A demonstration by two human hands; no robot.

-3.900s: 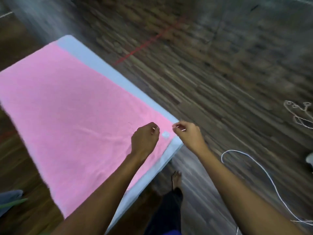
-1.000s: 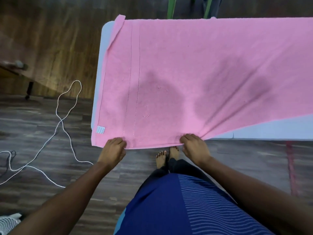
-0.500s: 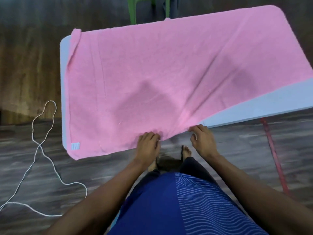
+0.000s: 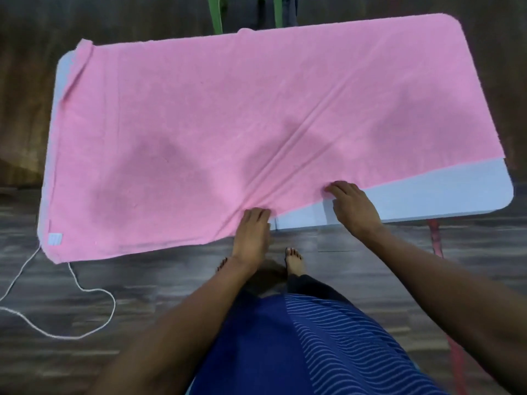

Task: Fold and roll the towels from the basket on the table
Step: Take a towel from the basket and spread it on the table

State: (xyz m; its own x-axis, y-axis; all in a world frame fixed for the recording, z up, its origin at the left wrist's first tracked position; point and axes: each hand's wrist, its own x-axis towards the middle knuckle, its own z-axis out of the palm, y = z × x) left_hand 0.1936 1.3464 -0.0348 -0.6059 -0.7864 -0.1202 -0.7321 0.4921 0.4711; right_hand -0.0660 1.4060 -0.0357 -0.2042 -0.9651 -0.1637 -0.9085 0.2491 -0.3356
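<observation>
The pink towel [image 4: 228, 124] lies spread flat over nearly the whole surface [image 4: 456, 195], long side running left to right. It sits askew. Its near left corner hangs off the surface's front edge, while its near edge climbs away toward the right and leaves a pale wedge of the surface bare. A long ridge of creases runs diagonally from the near edge up toward the far right, and softer shadowed dips show on either side of it. The far left corner is folded back on itself in a narrow strip.

My left hand [image 4: 252, 235] grips the towel's near edge just where the creases gather, fingers curled into the cloth. My right hand [image 4: 355, 209] is a little to its right, over the bare part of the surface, with bent fingers pinching the same edge. A small white label [image 4: 55, 239] sits at the near left corner.

A second ago my left hand held the edge close beside that label and my right was at the middle of the edge. Both hands have since worked rightward along it. Half a second ago they were close together at the front rim of the surface. Now they are farther apart, and my right hand has reached farther in over the surface.
</observation>
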